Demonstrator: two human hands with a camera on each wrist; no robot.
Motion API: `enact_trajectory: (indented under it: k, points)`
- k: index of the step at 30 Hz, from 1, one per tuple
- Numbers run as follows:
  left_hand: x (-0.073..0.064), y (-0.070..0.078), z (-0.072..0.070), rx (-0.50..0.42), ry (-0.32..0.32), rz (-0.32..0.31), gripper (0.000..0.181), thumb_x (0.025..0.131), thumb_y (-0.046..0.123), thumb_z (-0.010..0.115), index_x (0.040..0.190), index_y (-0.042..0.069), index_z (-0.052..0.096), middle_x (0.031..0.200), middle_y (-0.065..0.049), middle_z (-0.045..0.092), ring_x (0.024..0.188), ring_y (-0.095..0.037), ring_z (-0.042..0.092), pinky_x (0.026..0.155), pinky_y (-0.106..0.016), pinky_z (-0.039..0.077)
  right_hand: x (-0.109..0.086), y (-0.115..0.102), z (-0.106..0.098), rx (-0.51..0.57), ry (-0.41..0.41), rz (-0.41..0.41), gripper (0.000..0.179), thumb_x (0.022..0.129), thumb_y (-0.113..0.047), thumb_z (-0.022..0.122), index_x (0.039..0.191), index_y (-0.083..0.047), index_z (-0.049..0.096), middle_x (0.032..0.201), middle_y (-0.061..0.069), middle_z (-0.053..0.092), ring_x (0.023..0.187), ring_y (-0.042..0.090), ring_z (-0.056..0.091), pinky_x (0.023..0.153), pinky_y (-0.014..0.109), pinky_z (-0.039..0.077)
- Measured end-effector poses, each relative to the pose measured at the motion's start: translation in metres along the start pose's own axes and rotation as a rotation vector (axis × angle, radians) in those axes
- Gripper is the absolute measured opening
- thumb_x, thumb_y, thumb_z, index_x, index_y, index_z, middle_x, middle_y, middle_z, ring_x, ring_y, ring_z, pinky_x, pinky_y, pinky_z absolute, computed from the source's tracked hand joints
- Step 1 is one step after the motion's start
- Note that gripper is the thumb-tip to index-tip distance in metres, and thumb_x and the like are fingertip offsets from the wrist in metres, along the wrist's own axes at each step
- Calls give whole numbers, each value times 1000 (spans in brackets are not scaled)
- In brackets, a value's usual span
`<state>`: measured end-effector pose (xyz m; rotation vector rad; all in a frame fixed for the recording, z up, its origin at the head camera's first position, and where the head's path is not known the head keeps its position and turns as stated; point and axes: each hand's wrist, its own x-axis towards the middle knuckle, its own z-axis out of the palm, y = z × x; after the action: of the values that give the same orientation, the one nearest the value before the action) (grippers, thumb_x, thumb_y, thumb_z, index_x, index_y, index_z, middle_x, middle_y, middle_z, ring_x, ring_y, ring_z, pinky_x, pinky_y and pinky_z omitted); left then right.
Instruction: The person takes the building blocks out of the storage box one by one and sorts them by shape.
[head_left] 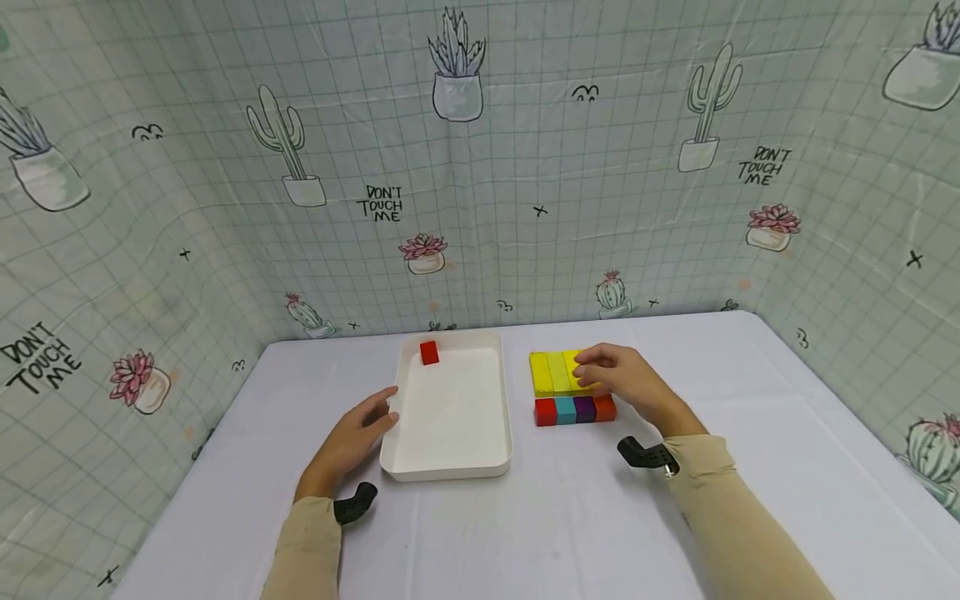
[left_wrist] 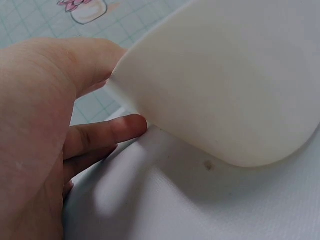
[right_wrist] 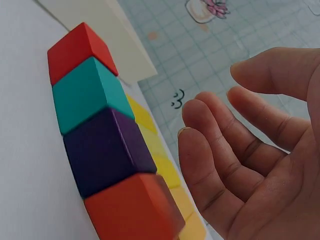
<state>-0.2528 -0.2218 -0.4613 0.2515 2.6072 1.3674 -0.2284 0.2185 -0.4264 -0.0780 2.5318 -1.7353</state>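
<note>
Along the left side of a white tray (head_left: 450,417), my left hand (head_left: 352,437) touches the wall and rim with thumb and fingertips. The left wrist view shows a fingertip against the outside of the tray wall (left_wrist: 215,100). A small red block (head_left: 429,352) lies in the tray's far left corner. My right hand (head_left: 630,379) hovers over the right end of a row of yellow blocks (head_left: 551,373), fingers loosely bent, thumb apart, holding nothing. Just in front of these lie a red block (right_wrist: 82,52), a teal block (right_wrist: 90,95), a purple block (right_wrist: 105,150) and an orange-red block (right_wrist: 132,205), side by side.
The white-covered table (head_left: 450,533) carries the tray on the left and the block rows to its right, a narrow gap between them. A patterned cloth (head_left: 525,167) with printed cacti rises behind the table and on both sides.
</note>
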Motion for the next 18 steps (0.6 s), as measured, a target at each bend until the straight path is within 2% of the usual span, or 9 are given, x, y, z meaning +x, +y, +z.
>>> enact_trajectory:
  k: [7, 13, 18]
  points:
    - [1, 0, 1, 3, 4, 6, 56, 101, 37, 59, 153, 27, 43, 152, -20, 44, 142, -38, 37, 116, -61, 25, 7, -6, 10, 55, -24, -8, 44, 98, -26, 65, 131, 2, 57, 123, 16, 63, 107, 31, 62, 91, 42, 56]
    - [2, 1, 1, 2, 0, -6, 56, 101, 38, 58, 154, 28, 43, 153, -19, 43, 142, -38, 37, 115, -61, 25, 17, -14, 18, 31, -35, -21, 43, 97, -27, 65, 129, 1, 59, 119, 13, 66, 106, 30, 64, 90, 42, 57]
    - [1, 0, 2, 18, 9, -4, 57, 101, 39, 58, 154, 27, 43, 152, -19, 44, 141, -38, 38, 115, -62, 26, 26, -24, 28, 36, -81, -32, 40, 98, -24, 63, 128, 2, 60, 119, 13, 67, 104, 28, 66, 89, 41, 57]
